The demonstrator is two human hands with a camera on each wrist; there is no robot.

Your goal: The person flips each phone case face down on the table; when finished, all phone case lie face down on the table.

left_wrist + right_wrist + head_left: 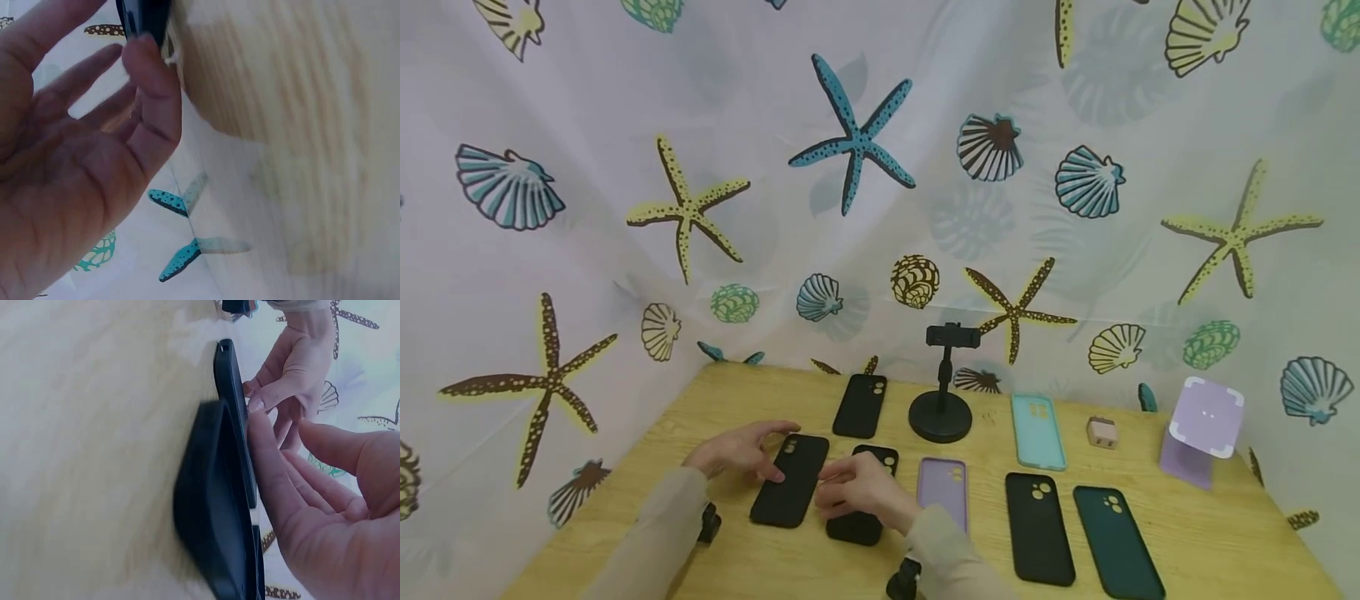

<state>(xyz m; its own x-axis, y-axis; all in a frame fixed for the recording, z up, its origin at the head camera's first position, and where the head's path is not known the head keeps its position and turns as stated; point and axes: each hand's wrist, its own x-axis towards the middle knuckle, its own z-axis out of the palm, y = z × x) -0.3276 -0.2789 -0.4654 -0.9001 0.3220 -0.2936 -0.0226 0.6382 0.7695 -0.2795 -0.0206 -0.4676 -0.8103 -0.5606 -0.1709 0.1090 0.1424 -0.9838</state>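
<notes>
Both hands are meeting at a black phone case (801, 486) at the left of the row on the wooden surface (760, 575). The left hand (739, 450) is spreading wide, its thumb touching the case's face and a straight finger stretching along the top edge. The right hand (867, 492) is hovering over a second black case (854, 528), its fingers extending loosely toward the first case's right edge; whether they are touching it, I cannot tell. A lilac case (943, 485) is lying just right, and a black phone stand (941, 418) is standing behind.
</notes>
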